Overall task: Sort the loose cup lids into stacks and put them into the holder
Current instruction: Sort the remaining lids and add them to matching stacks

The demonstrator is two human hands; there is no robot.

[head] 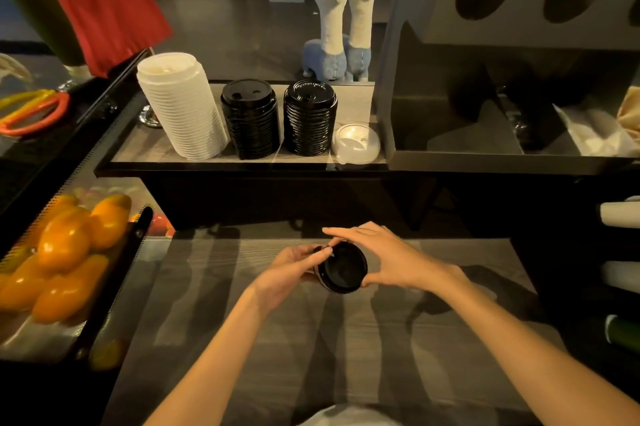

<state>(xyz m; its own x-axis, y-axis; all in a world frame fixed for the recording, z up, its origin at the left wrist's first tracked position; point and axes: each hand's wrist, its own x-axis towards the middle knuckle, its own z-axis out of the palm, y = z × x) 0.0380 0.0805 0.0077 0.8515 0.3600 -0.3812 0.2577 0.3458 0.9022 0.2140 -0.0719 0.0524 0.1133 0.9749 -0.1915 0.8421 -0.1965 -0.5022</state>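
White stack (181, 107) and two black stacks (251, 121) are seen on the shelf. Over the counter, black lids (343, 268) are pinched by the left hand (294, 270) and cupped by the right hand (391, 259). Rims should be squared before nesting.

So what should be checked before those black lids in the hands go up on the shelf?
1. Both hands hold the black lids: left hand, right hand: ok.
2. Lids nested squarely: cannot tell.
3. Black stacks upright on the shelf: ok.
4. Which black stack matches: cannot tell.
5. Clear lids out of the way: ok, beside the right-side stack.
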